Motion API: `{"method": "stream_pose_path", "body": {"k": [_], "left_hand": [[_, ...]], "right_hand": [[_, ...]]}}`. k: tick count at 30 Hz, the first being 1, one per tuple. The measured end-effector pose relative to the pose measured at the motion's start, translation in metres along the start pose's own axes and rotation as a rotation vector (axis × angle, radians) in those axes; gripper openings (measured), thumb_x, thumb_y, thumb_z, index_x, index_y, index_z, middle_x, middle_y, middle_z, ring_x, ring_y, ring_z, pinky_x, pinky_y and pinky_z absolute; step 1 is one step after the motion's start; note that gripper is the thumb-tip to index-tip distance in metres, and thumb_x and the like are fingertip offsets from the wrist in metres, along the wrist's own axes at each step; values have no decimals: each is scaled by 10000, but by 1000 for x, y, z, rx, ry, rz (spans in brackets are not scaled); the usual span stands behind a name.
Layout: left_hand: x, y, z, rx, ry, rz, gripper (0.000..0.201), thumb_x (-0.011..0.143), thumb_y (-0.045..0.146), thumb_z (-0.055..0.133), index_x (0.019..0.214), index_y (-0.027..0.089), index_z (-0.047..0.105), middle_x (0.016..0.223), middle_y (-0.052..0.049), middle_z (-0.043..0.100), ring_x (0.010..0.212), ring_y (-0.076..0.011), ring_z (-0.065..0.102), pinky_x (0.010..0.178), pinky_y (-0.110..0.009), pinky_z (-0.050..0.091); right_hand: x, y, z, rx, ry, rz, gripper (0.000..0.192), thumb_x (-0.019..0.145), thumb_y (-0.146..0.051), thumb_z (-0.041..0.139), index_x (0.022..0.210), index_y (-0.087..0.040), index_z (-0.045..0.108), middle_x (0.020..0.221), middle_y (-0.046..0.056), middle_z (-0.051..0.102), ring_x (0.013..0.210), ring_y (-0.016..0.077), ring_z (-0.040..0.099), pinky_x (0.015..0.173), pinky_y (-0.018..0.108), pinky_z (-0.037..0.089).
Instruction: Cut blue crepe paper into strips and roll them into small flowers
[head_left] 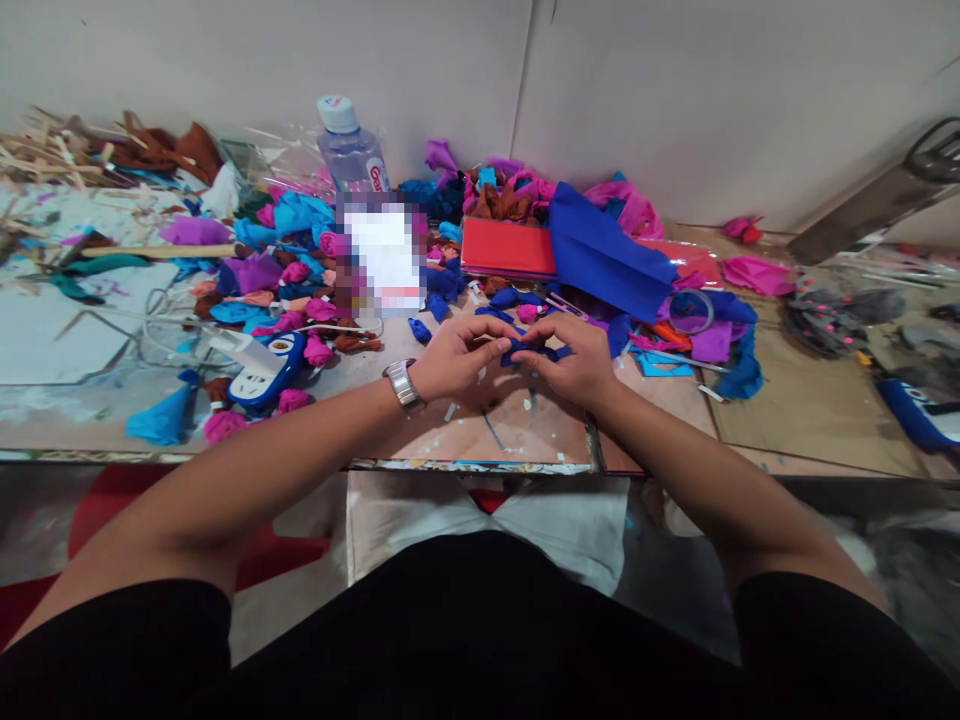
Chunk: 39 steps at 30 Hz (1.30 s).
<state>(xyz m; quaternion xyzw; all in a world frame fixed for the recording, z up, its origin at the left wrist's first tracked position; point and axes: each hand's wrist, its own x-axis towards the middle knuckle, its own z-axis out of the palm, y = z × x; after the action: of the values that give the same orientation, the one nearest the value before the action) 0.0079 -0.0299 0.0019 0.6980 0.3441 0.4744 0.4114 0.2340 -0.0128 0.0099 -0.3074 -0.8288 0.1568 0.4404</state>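
Note:
My left hand [454, 358], with a metal watch on its wrist, and my right hand [574, 360] meet over the table's front edge. Between their fingertips they pinch a small dark blue scrap of fabric [534, 352], partly hidden by the fingers. Just beyond the hands lie more small blue fabric pieces [510, 298] and a larger dark blue cloth [604, 255] next to a red fabric stack [508, 248].
Pink, purple, blue and brown fabric scraps [300, 290] litter the table. A water bottle [351, 150] stands at the back, a blue-white power strip [262, 370] lies left, a tape roll [690, 310] right. Wooden sticks [52, 150] are piled far left.

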Motion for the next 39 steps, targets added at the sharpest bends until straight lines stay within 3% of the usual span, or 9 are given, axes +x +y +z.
{"method": "stream_pose_path", "body": {"k": [6, 9, 14, 22, 26, 34, 39], "left_hand": [[1, 0, -2, -52, -8, -58, 367, 937, 538, 745, 1041, 192, 811, 1032, -82, 814, 925, -187, 737, 871, -325, 569], [1, -2, -2, -59, -7, -81, 390, 904, 558, 777, 1013, 184, 806, 1014, -80, 812, 919, -191, 736, 870, -334, 571], [1, -5, 1, -234, -21, -114, 457, 846, 524, 854, 1120, 179, 735, 1011, -71, 791, 853, -156, 726, 798, -296, 580], [1, -5, 1, -322, -72, -177, 482, 855, 471, 863, 1190, 182, 673, 921, -47, 768, 816, -152, 742, 805, -305, 594], [3, -6, -1, -257, -43, -114, 417, 880, 487, 833, 1132, 182, 701, 999, -68, 770, 858, -154, 728, 804, -298, 587], [2, -8, 0, 71, 31, 70, 358, 984, 513, 691, 1105, 177, 724, 1056, -82, 758, 937, -176, 711, 829, -307, 589], [-1, -4, 0, 165, 81, 177, 324, 958, 478, 741, 1087, 181, 739, 1044, -82, 766, 940, -174, 717, 856, -307, 585]], "right_hand": [[-2, -1, -1, -10, -9, -24, 334, 940, -522, 761, 1163, -273, 757, 998, 52, 795, 866, 226, 725, 849, 397, 576], [-2, -1, -1, 9, -54, -65, 326, 980, -473, 719, 1259, -308, 754, 1089, 60, 789, 993, 243, 733, 926, 426, 583], [-1, -2, -1, 23, -68, -91, 241, 1011, -435, 670, 1183, -322, 794, 1091, 60, 768, 1025, 241, 722, 926, 424, 594], [4, -7, -5, 50, 36, -63, 200, 992, -451, 706, 1084, -298, 795, 1027, 55, 787, 969, 244, 727, 898, 426, 589], [4, -8, -5, 63, 43, -41, 226, 999, -479, 690, 1062, -289, 796, 1006, 56, 793, 963, 246, 731, 893, 429, 587], [3, 1, -2, 19, 28, -65, 219, 980, -467, 729, 1010, -265, 807, 981, 52, 802, 936, 238, 746, 877, 402, 577], [2, 7, -1, -52, -11, -96, 217, 953, -474, 765, 987, -265, 816, 967, 47, 818, 922, 239, 757, 875, 401, 567]]}}
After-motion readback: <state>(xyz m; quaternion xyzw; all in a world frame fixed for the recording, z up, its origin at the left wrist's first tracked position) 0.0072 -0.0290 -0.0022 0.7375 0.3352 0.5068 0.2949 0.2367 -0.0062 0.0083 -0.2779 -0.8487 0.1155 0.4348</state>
